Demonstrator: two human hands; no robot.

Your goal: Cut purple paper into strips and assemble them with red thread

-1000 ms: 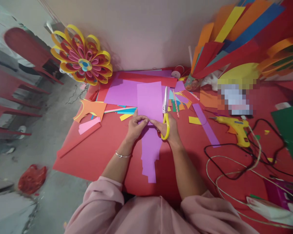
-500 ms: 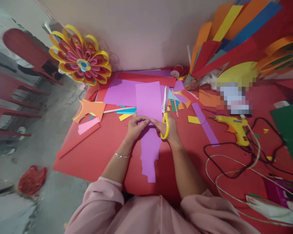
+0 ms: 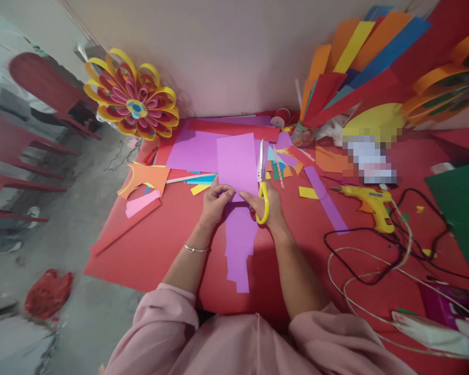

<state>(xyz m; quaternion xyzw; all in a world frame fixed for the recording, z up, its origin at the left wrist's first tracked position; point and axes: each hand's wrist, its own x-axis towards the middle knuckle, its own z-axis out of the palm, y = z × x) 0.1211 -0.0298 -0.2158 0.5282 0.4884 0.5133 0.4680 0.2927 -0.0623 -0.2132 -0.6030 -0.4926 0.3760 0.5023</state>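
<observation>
Seen from above, a person in pink sleeves works at a red surface strewn with coloured paper. The purple strip lies lengthwise straight ahead of the person, its near end cut in ragged steps and its far end overlapping a wider purple sheet.

The 2 hands meet at the strip's middle. The left hand, with a thin bracelet on its wrist, pinches the strip between thumb and fingertips. The right hand pinches the same spot with thumb and forefinger. Its other fingers are hooked through the yellow handle of a pair of scissors, whose blades are closed and point away along the strip's right edge.

The step in hand looks like pressing a fold or crease across the strip, with no cutting under way. A next move would probably call for the left hand to hold the crease flat while the right shifts its grip to open the blades, because the scissors are only parked in the palm for now.

Right of the strip lie a yellow glue gun and loops of cord. Left of the strip sits an orange offcut. Beyond the strip and to its left, a paper flower leans at the wall.
</observation>
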